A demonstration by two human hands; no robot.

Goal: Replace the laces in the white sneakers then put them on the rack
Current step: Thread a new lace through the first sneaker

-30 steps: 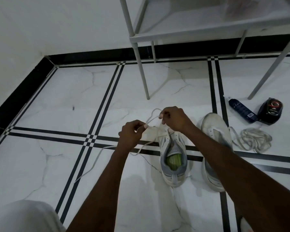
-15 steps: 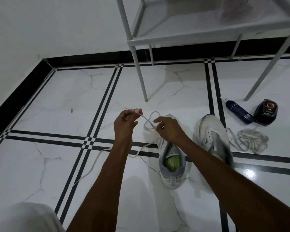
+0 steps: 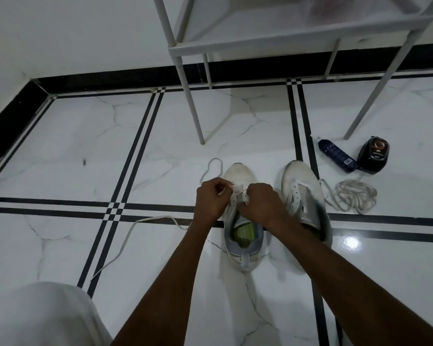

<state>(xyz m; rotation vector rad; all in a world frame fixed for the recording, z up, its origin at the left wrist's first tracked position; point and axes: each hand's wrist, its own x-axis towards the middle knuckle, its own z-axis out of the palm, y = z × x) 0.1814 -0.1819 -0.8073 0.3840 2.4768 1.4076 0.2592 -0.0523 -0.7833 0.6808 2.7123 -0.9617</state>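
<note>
Two white sneakers stand side by side on the marble floor. The left sneaker (image 3: pixel 241 255) has a green insole and a white lace (image 3: pixel 125 243) partly threaded near its toe. My left hand (image 3: pixel 211 203) pinches that lace just left of the eyelets. My right hand (image 3: pixel 259 204) grips the lace over the tongue. A loop of the lace lies beyond my left hand, and a long tail trails left across the floor. The right sneaker (image 3: pixel 298 186) has bare eyelets. The white rack (image 3: pixel 285 38) stands at the back.
A pile of loose off-white laces (image 3: pixel 355 196) lies right of the sneakers. Behind it are a dark blue bottle (image 3: pixel 336 156) lying flat and a black shoe-polish container (image 3: pixel 374 154). The rack's legs (image 3: pixel 193 106) reach the floor behind the sneakers. My white-clad knee (image 3: pixel 40 315) is bottom left.
My left hand has come down from its raised pull and now sits close to my right hand at the eyelets. The lace loop has dropped to the floor beyond the toe.
</note>
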